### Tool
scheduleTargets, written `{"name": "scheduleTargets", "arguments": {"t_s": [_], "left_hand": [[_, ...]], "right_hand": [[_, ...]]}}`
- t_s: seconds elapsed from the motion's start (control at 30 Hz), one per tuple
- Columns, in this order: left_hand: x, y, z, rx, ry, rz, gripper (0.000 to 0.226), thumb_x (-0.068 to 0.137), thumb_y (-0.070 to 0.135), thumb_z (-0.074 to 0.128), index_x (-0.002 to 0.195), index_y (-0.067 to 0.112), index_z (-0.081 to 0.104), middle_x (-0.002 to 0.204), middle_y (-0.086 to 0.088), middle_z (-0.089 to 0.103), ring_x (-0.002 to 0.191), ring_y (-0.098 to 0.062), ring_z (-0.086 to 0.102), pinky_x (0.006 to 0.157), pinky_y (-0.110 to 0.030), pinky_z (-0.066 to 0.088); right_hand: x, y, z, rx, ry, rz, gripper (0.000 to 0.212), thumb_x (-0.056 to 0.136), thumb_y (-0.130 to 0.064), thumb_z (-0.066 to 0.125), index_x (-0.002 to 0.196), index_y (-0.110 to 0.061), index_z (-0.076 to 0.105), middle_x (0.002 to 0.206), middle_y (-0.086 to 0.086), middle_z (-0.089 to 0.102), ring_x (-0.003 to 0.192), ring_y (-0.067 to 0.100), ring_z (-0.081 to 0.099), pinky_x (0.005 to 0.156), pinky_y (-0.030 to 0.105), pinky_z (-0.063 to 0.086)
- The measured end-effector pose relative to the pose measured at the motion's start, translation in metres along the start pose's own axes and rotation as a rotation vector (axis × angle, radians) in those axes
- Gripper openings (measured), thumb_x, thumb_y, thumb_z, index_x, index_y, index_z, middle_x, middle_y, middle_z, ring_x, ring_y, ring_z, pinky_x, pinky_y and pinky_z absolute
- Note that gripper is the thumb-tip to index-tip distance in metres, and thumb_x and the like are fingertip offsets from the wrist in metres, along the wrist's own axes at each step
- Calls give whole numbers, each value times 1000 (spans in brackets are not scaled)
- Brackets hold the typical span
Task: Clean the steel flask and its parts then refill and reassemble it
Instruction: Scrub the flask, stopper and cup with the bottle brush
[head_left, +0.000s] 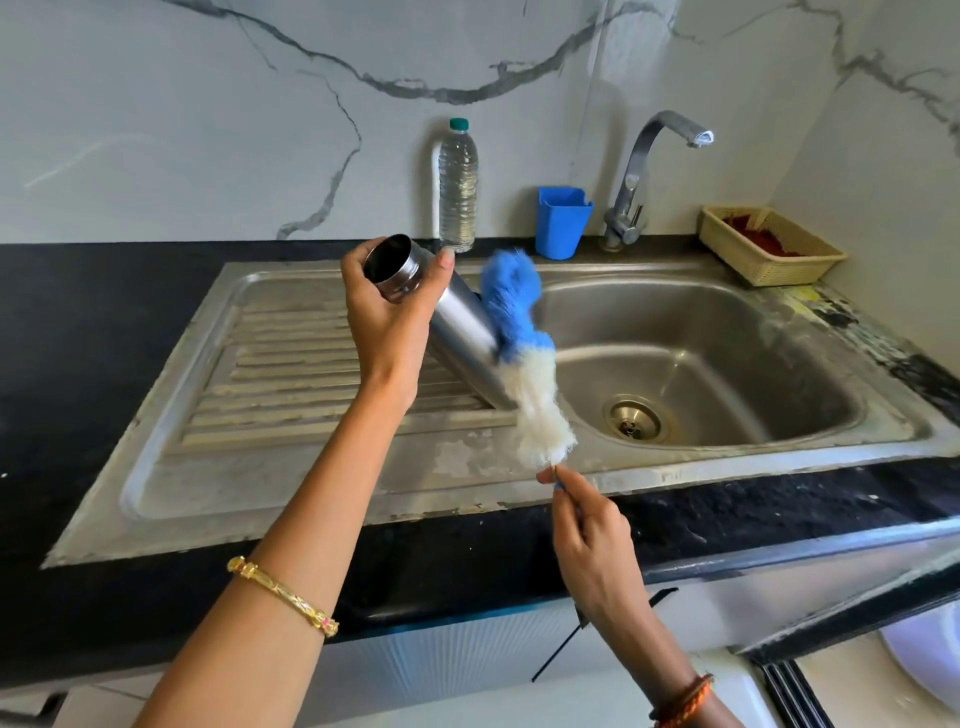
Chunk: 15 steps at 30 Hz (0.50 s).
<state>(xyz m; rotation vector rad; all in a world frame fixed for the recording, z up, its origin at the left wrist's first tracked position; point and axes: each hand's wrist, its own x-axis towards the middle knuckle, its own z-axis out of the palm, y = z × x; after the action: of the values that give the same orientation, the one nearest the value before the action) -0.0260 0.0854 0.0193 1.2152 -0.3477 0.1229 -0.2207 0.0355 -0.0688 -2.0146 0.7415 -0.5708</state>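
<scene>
While left hand (387, 317) grips tilted steel flask (457, 332) — mouth open — right hand (584, 525) fingers pinch brush (524, 358) handle.

No text, brand, number or sign can be read anywhere in the view. The clear bottle (458, 187) by the wall bears no legible label, and the flask (457, 322) shows only bare steel. The blue cup (562, 223) and the basket (769, 249) carry no markings that can be made out
</scene>
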Motion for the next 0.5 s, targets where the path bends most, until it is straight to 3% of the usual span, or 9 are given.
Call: {"name": "scheduleTargets", "arguments": {"t_s": [0.1, 0.27, 0.4, 0.5], "left_hand": [[5, 1, -4, 40, -68, 52, 42, 72, 7, 78, 100, 15, 47, 93, 8, 53, 74, 13, 54, 74, -11, 43], [6, 4, 1, 47, -86, 39, 40, 70, 2, 76, 96, 19, 50, 94, 4, 56, 72, 9, 55, 72, -13, 45], [8, 3, -3, 152, -133, 27, 46, 59, 25, 77, 98, 28, 52, 116, -10, 54, 86, -2, 56, 80, -16, 46], [9, 5, -3, 164, -147, 39, 56, 57, 28, 80, 104, 22, 50, 102, 5, 60, 82, 6, 57, 81, -16, 46]], "right_hand": [[2, 3, -3, 36, -24, 85, 28, 98, -12, 36, 110, -15, 61, 36, -9, 38, 37, 5, 31, 43, 16, 23], [-3, -27, -2, 94, -39, -88, 27, 97, -8, 37, 100, -27, 56, 37, -9, 38, 34, 7, 31, 40, 13, 21], [-6, -8, -3, 50, -30, 24, 27, 98, -12, 37, 106, -21, 62, 37, -8, 39, 37, 6, 32, 44, 20, 24], [-3, 1, -7, 121, -32, 151, 29, 97, -12, 37, 107, -16, 63, 39, -9, 32, 40, 4, 28, 45, 19, 24]]}}
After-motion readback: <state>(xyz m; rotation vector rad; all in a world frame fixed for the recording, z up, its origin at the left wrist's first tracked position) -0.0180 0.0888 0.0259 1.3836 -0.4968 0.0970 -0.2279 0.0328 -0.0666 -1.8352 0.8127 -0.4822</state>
